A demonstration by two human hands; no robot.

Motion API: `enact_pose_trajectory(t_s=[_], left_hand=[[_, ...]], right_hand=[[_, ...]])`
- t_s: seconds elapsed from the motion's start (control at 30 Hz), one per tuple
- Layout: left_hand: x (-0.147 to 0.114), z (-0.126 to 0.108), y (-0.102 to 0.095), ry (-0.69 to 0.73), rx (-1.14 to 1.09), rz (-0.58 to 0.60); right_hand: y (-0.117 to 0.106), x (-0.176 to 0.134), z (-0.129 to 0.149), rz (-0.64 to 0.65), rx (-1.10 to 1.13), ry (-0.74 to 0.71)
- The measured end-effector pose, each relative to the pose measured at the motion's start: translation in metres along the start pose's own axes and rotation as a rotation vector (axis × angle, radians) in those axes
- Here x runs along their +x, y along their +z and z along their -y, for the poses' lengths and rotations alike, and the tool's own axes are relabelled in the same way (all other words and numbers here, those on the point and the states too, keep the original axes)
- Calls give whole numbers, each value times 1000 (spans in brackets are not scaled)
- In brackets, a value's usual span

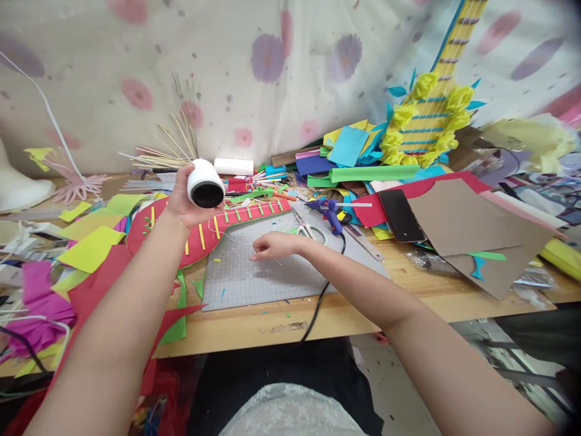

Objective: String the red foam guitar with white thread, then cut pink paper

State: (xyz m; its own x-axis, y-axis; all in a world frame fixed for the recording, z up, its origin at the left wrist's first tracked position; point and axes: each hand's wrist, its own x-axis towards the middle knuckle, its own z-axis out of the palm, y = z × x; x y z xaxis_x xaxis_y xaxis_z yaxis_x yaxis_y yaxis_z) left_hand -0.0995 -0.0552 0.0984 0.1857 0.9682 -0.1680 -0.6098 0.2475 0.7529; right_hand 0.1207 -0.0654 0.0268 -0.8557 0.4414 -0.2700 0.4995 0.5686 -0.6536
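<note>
My left hand [184, 197] is wrapped round a white spool [203, 175], raised above the table with its dark round end facing me. Fingers pinched together, my right hand [275, 245] hovers over the grey cutting mat [245, 284] and grips a thin white string [236, 242]. That string curves left toward the red paper guitar [200, 239], which has green and yellow strips across it and lies under and beside my left hand. Scissors [308, 229] with pale handles rest on the mat just beyond my right wrist. A blue glue gun [330, 213] lies to their right.
A yellow paper guitar [420, 121] with crepe flowers leans at the back right. Brown card [476, 224] and a black phone [402, 215] lie on the right. Coloured paper scraps [93, 245] cover the left. A black cord [318, 309] hangs over the table's front edge.
</note>
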Motion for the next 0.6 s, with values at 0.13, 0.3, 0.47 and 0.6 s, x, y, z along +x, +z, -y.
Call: enact_pose_trajectory(t_s=[0.13, 0.3, 0.47, 0.6], left_hand=[[6, 9, 6, 1, 68, -81], [10, 19, 7, -51, 149, -15], [7, 22, 10, -149, 317, -38], [-1, 17, 11, -192, 506, -153]], right_hand=[[-8, -22, -6, -52, -10, -116], [-22, -23, -15, -518, 288, 52], [-19, 12, 0, -602, 922, -84], [-17, 24, 10, -396, 973, 30]])
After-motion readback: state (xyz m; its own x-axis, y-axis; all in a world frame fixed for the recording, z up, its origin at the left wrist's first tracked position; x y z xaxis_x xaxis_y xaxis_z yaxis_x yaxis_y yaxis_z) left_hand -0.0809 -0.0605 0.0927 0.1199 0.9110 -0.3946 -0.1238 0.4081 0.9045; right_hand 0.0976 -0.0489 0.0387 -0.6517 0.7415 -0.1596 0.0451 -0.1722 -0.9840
